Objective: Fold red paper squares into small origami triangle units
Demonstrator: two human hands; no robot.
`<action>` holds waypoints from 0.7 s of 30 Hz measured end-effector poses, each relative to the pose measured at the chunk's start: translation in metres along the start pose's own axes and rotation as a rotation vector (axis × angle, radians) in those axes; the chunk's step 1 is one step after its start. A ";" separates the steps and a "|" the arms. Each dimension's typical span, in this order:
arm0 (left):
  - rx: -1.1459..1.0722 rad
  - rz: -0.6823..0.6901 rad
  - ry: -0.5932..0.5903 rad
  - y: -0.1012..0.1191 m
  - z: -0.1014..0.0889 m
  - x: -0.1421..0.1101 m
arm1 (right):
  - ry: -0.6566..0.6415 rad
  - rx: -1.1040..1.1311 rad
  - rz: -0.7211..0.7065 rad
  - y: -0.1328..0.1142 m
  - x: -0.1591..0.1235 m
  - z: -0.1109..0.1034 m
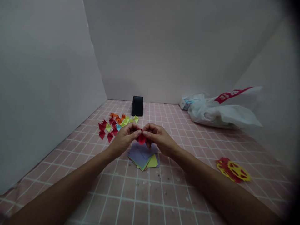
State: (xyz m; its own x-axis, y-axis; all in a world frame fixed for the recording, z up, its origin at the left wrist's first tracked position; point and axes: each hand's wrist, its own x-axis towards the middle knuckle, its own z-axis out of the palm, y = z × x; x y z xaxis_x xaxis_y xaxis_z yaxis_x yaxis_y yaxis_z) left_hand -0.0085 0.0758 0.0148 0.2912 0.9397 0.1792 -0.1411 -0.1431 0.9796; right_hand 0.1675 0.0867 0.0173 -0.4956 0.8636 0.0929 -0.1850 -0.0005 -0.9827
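A small piece of folded red paper [142, 139] is pinched between my two hands, near the middle of the view. My left hand [127, 135] grips its left side with thumb and fingers, and my right hand [157, 136] grips its right side the same way. Parts of the red paper are hidden behind my fingertips. Just below the hands lies a loose stack of coloured paper sheets [142, 156], lilac on top with green and yellow corners poking out. Left of my left hand is a cluster of folded paper pieces [110, 137] in red, orange, yellow and blue.
A dark phone [137, 106] stands near the back wall. At the back right are a white plastic bag [217, 114] with red print and a small box [184, 103]. Red and yellow paper cut-outs [239, 171] lie at the right. White walls enclose the pink tiled surface [131, 193].
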 end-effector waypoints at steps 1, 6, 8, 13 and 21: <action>0.000 0.001 0.002 0.000 0.000 0.000 | 0.003 -0.005 -0.003 0.000 0.000 0.000; 0.005 -0.002 0.002 0.002 0.002 0.000 | 0.019 -0.028 -0.021 -0.001 0.000 0.001; 0.007 -0.006 0.003 0.003 0.003 -0.001 | 0.033 -0.031 -0.025 0.000 0.000 0.002; 0.026 -0.023 0.029 0.005 0.005 -0.003 | 0.061 -0.057 -0.032 -0.001 -0.001 0.003; 0.009 -0.028 0.042 0.007 0.007 -0.002 | 0.080 -0.088 -0.049 -0.002 0.000 0.005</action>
State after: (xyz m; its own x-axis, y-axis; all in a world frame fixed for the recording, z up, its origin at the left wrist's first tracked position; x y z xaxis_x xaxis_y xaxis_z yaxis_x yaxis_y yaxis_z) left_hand -0.0037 0.0703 0.0220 0.2547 0.9556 0.1484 -0.1250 -0.1196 0.9849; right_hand 0.1634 0.0837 0.0196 -0.4183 0.8988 0.1311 -0.1302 0.0835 -0.9880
